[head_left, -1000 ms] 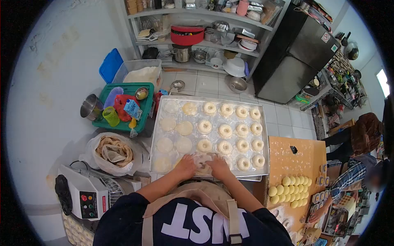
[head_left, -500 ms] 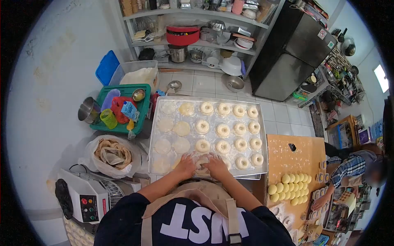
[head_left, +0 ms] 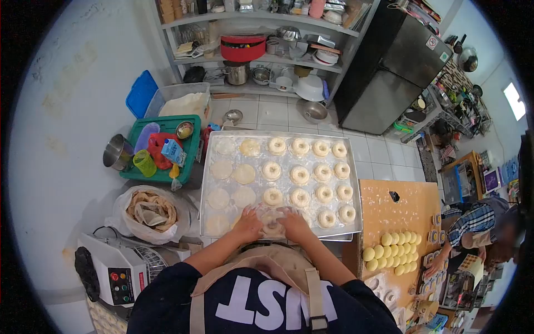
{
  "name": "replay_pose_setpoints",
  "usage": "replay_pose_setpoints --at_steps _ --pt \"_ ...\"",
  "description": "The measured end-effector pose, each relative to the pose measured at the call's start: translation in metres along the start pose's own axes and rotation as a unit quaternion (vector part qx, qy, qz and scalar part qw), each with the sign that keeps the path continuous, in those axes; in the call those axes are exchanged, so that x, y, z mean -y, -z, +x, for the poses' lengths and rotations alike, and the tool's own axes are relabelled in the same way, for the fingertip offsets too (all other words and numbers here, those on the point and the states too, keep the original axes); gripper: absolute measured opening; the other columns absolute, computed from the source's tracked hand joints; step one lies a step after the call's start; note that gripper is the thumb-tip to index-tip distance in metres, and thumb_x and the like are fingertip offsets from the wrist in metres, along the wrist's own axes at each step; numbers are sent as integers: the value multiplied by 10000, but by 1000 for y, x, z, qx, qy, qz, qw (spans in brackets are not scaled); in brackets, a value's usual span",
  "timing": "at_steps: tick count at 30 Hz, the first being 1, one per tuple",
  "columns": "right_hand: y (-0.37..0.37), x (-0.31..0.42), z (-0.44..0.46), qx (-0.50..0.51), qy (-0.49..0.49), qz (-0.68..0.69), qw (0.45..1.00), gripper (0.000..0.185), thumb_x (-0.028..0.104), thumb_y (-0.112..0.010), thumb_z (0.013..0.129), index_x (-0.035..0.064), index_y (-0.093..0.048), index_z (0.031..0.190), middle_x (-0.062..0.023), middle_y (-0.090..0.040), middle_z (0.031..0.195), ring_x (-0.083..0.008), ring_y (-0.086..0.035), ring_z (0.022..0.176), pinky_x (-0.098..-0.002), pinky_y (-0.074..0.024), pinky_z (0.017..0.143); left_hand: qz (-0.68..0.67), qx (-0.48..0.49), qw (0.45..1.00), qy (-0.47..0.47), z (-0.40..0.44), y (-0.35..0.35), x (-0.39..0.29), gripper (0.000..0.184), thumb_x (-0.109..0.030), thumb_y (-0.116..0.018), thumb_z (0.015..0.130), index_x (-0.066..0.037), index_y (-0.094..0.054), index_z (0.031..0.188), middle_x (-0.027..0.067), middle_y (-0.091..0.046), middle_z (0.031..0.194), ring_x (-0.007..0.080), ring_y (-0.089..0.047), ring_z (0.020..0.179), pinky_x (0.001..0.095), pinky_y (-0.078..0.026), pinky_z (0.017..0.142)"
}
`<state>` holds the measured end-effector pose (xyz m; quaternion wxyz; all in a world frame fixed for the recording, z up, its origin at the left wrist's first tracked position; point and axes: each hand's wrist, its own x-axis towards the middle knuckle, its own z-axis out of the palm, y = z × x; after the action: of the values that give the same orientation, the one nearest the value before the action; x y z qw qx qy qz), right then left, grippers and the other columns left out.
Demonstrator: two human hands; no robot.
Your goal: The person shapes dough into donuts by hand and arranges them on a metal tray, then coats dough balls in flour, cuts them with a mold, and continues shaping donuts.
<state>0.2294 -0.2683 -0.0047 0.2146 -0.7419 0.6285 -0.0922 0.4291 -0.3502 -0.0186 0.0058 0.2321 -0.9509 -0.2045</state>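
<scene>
My left hand [head_left: 248, 224] and right hand [head_left: 293, 224] flank a dough ring [head_left: 271, 222] at the near edge of the tray [head_left: 257, 167], though I cannot tell whether either grip pinches it or is slack. It looks light, soft and easily dented (my guess by eye), so cupping both outer sides seems safest. My hands hide its edges, and its underside is out of sight.

At the tray's [head_left: 259, 186] near edge, the left hand [head_left: 248, 224] and right hand [head_left: 293, 224] flank a dough ring [head_left: 272, 219]; flat dough discs [head_left: 221, 170] line its left edge.
</scene>
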Motion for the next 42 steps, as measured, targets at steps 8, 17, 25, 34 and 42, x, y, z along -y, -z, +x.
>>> replay_pose_setpoints --at_steps 8,17,25,34,42 --pt "8 -5 6 -26 -40 102 994 555 12 -592 691 134 -531 1229 -127 -433 1368 -363 -327 1308 -543 -272 1037 -156 37 966 205 1 9 31 577 -270 -698 707 -105 -522 1231 152 -432 1345 362 -345 1276 488 -254 1053" --pt "26 -18 -7 -127 -140 108 976 552 134 -645 780 117 -448 1295 -126 -359 1413 -355 -358 1283 -542 -271 1040 -15 -19 983 180 12 44 1 938 -333 -740 663 -175 -248 1446 154 -130 1511 375 -127 1382 559 -139 1084" --pt "35 -48 -92 -299 -244 176 906 436 134 -659 773 82 -528 1186 -174 -504 1242 -380 -481 1140 -429 -400 945 -12 -85 993 82 65 36 -23 1028 -369 -761 627 -155 -202 1463 175 -84 1520 414 -92 1378 592 -95 1070" --pt "14 -39 -306 -540 -523 114 650 338 92 -666 761 47 -570 1082 -187 -582 1040 -363 -535 1012 -407 -430 877 -91 -136 945 -282 157 -8 -149 917 -307 -739 661 -18 -261 1388 248 -159 1479 436 -134 1359 592 -121 1051" --pt "-82 40 -529 -615 -706 -31 351 381 103 -688 750 47 -575 1110 -165 -579 1090 -344 -527 1051 -403 -418 904 -117 -37 875 -468 168 -69 -298 934 -309 -748 667 -80 -229 1410 246 -181 1471 446 -180 1335 575 -154 1041"
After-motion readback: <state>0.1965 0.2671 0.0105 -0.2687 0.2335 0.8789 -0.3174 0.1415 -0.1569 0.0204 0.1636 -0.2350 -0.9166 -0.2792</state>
